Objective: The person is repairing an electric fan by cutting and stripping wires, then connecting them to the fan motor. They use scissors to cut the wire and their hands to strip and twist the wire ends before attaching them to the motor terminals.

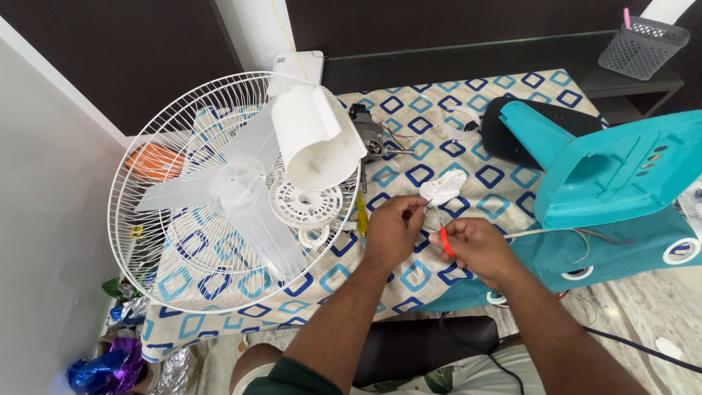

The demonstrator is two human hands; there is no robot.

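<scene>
My left hand (393,228) is pinching a thin wire (423,210) taut. My right hand (472,245) is gripping red-handled cutters (443,235), their tip meeting the wire's end.

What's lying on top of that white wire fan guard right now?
On the fan guard lie translucent blades, a white motor cover and a slotted white disc. Anything beneath the cover is hidden.

White fan grille (146,183), teal fan base (614,175), blue-and-teal squares on the cloth (409,281), seemingly red-handled tool (445,241).
</scene>
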